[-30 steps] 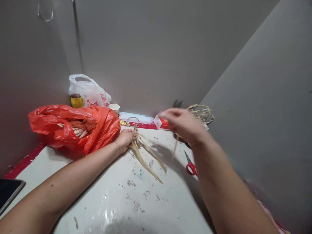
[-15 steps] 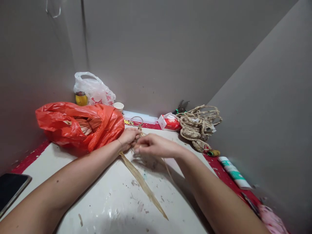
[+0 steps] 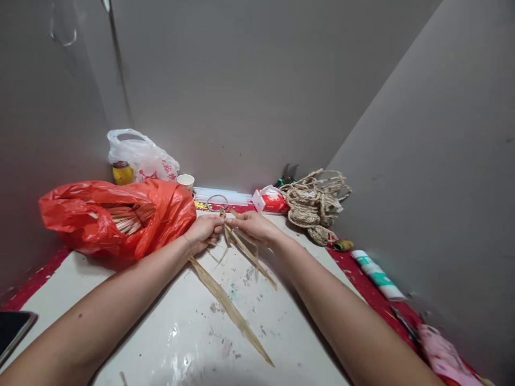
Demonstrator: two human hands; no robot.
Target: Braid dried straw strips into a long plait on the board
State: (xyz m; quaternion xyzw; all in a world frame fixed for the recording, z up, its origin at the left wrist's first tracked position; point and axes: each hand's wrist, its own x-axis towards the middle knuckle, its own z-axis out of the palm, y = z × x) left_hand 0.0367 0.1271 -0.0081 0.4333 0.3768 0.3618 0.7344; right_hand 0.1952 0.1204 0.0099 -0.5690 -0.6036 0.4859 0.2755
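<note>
Both hands meet at a small knotted piece of tan plant fibre [image 3: 222,213] with a thin ring [image 3: 217,202] at its far end. My left hand [image 3: 204,231] is closed and pinches the knot from the left. From the right, my right hand [image 3: 252,225] grips a fibre strip close to the knot, its fingers pressed together. Several dry strips [image 3: 251,254] hang from the knot toward me. A longer flat strip [image 3: 231,308] lies on the white board below my left wrist. My fingers partly hide the knot.
An orange-red plastic bag [image 3: 173,209] holding fibre bundles stands left, near a white bag [image 3: 148,158], yellow jar [image 3: 122,173] and paper cup [image 3: 185,181]. At right are a tissue pack [image 3: 271,200], coiled rope [image 3: 314,206] and a white-green roll [image 3: 378,274]. A phone [image 3: 14,332] lies lower left.
My right hand has moved from over the strips to beside the knot, baring the hanging strips. My left hand keeps its hold. The whole view has shifted slightly.
</note>
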